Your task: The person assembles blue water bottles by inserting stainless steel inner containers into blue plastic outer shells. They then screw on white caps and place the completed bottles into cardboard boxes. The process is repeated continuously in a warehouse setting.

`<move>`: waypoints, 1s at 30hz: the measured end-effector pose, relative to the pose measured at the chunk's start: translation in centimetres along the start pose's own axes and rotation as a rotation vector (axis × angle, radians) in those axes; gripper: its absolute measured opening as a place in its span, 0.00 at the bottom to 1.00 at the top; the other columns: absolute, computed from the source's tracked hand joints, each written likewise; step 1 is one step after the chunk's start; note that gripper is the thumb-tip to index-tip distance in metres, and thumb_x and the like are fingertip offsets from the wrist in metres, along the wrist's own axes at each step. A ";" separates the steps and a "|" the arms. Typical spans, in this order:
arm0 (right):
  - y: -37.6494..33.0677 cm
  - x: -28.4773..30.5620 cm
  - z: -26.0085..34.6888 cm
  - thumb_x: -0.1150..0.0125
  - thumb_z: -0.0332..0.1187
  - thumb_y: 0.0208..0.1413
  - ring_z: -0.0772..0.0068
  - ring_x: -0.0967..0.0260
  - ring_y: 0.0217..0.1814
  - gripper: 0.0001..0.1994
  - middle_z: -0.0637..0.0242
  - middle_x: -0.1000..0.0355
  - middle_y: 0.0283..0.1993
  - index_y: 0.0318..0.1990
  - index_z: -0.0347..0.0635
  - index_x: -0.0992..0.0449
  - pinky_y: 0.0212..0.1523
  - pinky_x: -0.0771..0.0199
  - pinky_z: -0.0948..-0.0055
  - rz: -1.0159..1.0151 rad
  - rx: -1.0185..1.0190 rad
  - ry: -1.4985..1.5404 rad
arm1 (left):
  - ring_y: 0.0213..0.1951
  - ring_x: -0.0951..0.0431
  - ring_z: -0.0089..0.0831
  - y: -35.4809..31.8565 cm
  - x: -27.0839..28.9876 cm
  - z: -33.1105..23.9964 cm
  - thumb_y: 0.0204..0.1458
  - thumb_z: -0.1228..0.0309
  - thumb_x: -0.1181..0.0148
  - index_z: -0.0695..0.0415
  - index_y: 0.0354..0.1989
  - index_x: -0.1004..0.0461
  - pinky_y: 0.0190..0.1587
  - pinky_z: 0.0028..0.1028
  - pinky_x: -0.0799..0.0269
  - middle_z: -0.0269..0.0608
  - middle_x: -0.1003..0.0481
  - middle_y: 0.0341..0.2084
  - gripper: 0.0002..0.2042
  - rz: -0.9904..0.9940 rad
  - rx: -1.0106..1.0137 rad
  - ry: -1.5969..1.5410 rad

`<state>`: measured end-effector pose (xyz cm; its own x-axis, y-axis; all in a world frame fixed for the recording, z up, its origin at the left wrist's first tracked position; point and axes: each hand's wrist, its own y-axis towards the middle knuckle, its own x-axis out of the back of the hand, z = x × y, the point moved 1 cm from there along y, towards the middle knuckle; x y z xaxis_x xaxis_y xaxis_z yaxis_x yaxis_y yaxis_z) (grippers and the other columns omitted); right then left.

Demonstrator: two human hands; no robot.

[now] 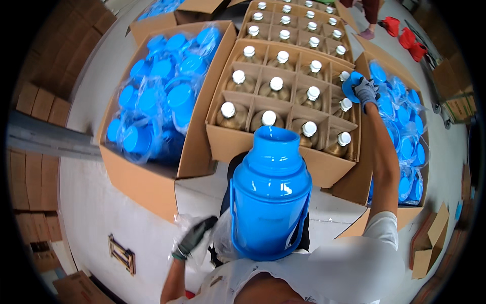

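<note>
A glossy blue flask casing (pixel 272 202), smooth and round-shouldered with a flared collar, sits at the lower centre of the frame, its carrying handle (pixel 232 213) looped down the sides. The right grip (pixel 366 92), in a grey glove at the upper right, is closed on a round blue cap (pixel 350 87), well apart from the casing. Left of the casing's base, the dark-gloved left grip (pixel 195 237) lies against crinkled clear film (pixel 187 223); I cannot tell whether it pinches it. Just beyond the casing's collar runs the near edge of a divided carton (pixel 283 152) of bronze-toned bottles (pixel 276 87) with white tops. Cartons of film-wrapped blue parts flank it: left carton (pixel 139 185), right carton (pixel 357 175). Pale floor (pixel 91 202) spreads across the lower left, around a small wooden frame (pixel 121 255).
</note>
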<state>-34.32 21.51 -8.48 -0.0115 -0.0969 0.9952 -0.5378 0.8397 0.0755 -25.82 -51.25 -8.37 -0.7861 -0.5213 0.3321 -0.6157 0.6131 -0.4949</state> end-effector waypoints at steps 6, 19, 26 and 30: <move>-20.5 14.4 9.9 0.42 0.37 0.54 0.78 0.31 0.46 0.21 0.61 0.32 0.54 0.55 0.40 0.32 0.44 0.30 0.79 0.557 0.741 1.317 | 0.52 0.29 0.31 11.1 5.8 -13.0 0.63 0.58 0.60 0.65 0.54 0.34 0.58 0.32 0.37 0.47 0.29 0.49 0.22 -0.360 -0.459 -0.339; -30.8 16.5 10.2 0.46 0.34 0.57 0.58 0.38 0.58 0.18 0.56 0.35 0.56 0.54 0.40 0.33 0.61 0.41 0.63 0.318 0.997 1.403 | 0.55 0.32 0.35 14.7 0.9 -21.5 0.56 0.52 0.47 0.63 0.63 0.46 0.55 0.31 0.34 0.53 0.33 0.52 0.33 0.118 -0.284 -0.291; -27.9 9.4 11.3 0.46 0.43 0.57 0.63 0.45 0.64 0.29 0.54 0.42 0.63 0.60 0.32 0.41 0.65 0.46 0.67 0.482 0.994 1.788 | 0.45 0.24 0.41 9.1 0.0 -29.5 0.57 0.55 0.49 0.64 0.57 0.39 0.49 0.31 0.30 0.57 0.27 0.42 0.27 0.014 -0.317 0.533; -30.4 14.1 8.2 0.49 0.43 0.59 0.63 0.48 0.66 0.27 0.55 0.47 0.65 0.61 0.35 0.43 0.65 0.50 0.69 0.010 0.785 1.356 | 0.46 0.24 0.36 13.0 5.1 -21.8 0.61 0.60 0.57 0.69 0.55 0.35 0.53 0.29 0.32 0.52 0.25 0.41 0.23 0.048 -0.648 -0.280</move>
<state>-25.03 -9.80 2.78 0.4886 0.8038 0.3394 -0.8350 0.3179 0.4491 -39.05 -32.99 4.36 -0.8231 -0.5646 0.0603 -0.5575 0.8238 0.1027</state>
